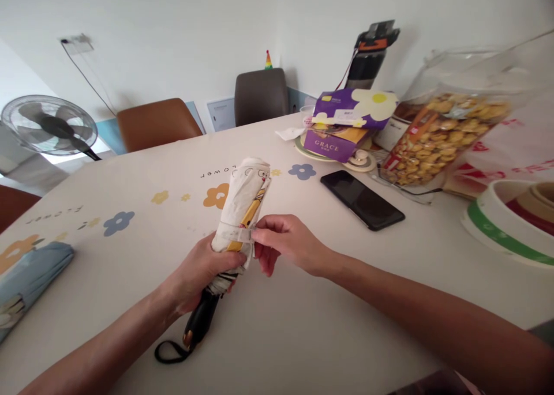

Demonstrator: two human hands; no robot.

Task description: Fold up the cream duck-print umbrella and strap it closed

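Note:
A folded white umbrella (246, 196) with a yellow cartoon print is held tilted above the table, its top pointing away from me. My left hand (212, 262) wraps round its lower part, just above the black handle (201, 320) with its wrist loop. A pale strap (234, 232) runs across the rolled canopy. At the strap's right end, my right hand (288, 239) pinches it between thumb and forefinger, the other fingers curled below. Whether the strap is fastened cannot be made out.
A black phone (362, 200) lies right of the umbrella on the white table (303, 337). Behind it are a purple tissue pack (346, 109), a snack jar (450, 130) and tape rolls (506, 222). A blue folded umbrella (37, 282) lies at left.

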